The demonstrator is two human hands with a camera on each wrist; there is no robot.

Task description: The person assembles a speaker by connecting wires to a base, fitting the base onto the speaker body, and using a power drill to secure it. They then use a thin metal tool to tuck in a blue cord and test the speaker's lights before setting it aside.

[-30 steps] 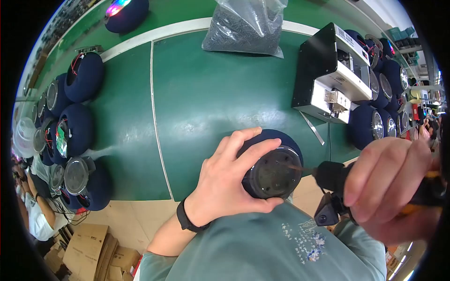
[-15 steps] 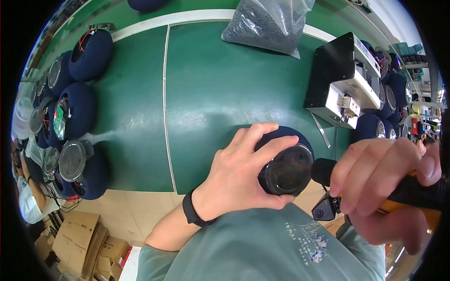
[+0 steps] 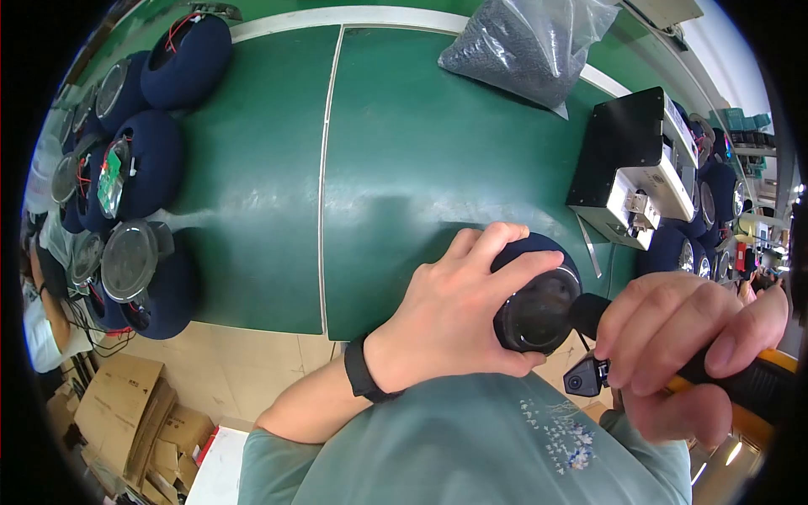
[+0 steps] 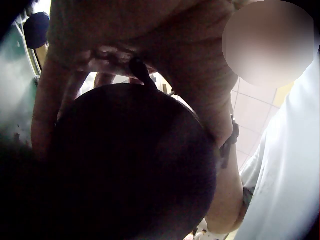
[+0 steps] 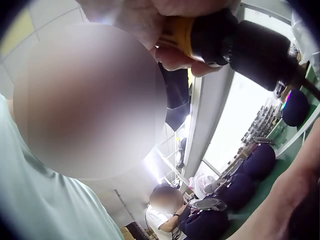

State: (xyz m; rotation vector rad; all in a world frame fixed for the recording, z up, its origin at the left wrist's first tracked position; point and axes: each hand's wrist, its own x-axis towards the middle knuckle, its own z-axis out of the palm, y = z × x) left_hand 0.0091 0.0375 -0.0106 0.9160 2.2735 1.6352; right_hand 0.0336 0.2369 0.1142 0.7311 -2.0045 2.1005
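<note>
Round unit (image 3: pixel 543 313): at three o'clock from your left hand (image 3: pixel 446 311), nearer, curled round it; driver (image 3: pixel 588 316): wrapped in your right hand (image 3: pixel 673 337), long axis ten-to-four.

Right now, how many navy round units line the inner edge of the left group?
3: a far unit with red wires, a middle unit with a green board, and a near unit with a clear disc. Others behind are partly hidden.
</note>
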